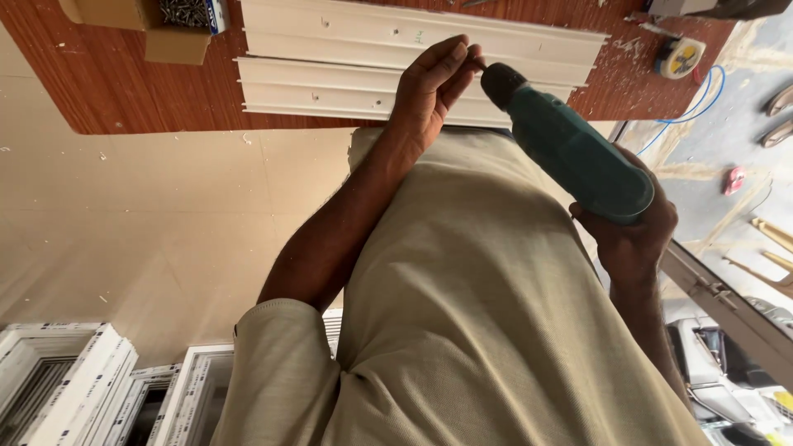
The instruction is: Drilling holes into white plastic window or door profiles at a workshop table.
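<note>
I grip the teal plastic cordless drill [578,157] in my right hand [632,235], fingers wrapped tight around its handle below the body, so it sits just in front of my beige shirt [487,314] and points away from me. It looks weighty at the rear and rigid, with a smooth shell that could slip, so I judge the handle the only sound place to hold it. My left hand [429,91] sits at the drill's black chuck [501,83], fingertips pinched on a small dark bit or screw [477,62] at the tip; that piece is tiny, hard and easily dropped. Beyond the drill lie long white plastic window profiles [396,58] on the reddish-brown wooden surface [99,74]. Further left of the drill stands a cardboard box of screws [178,21]; to its right, a yellow tape measure [679,56].
</note>
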